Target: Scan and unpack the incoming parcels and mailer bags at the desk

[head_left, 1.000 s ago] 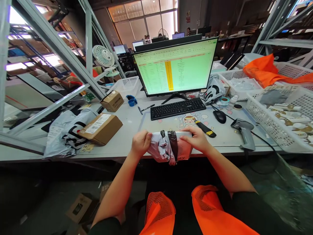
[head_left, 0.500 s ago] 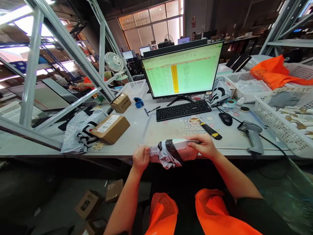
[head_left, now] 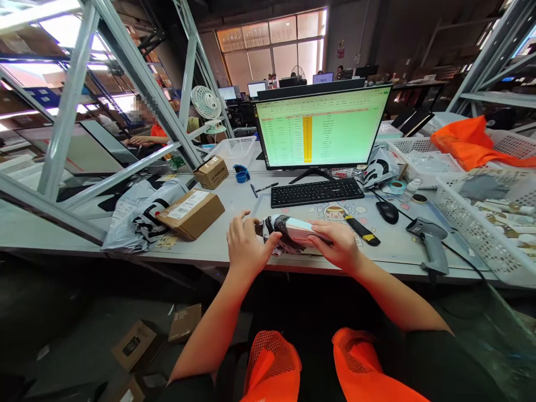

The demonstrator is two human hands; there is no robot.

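Observation:
A pink and white flat box (head_left: 295, 224), partly wrapped in crumpled grey and black plastic (head_left: 280, 224), is held low above the desk's front edge. Its far right end sits in my right hand (head_left: 337, 245), thumb on the near side and fingers over the top. At the left end is my left hand (head_left: 247, 245), fingers apart and raised, thumb stretched out beside the plastic. Whether the left fingertips touch the wrapping I cannot tell. A yellow and black utility knife (head_left: 362, 230) lies just beyond my right hand.
On the desk are a keyboard (head_left: 317, 192), monitor (head_left: 322, 131), mouse (head_left: 387, 212) and grey barcode scanner (head_left: 431, 243). Cardboard boxes (head_left: 193, 215) and a plastic mailer (head_left: 134, 215) lie left. White baskets (head_left: 473, 223) stand right. A metal frame (head_left: 125, 72) rises left; another person's arm (head_left: 144, 140) shows behind it.
The wrapped box has moved up and away from me, over the desk edge. My left hand has loosened from its closed grip on the left end, fingers spreading; my right hand keeps hold.

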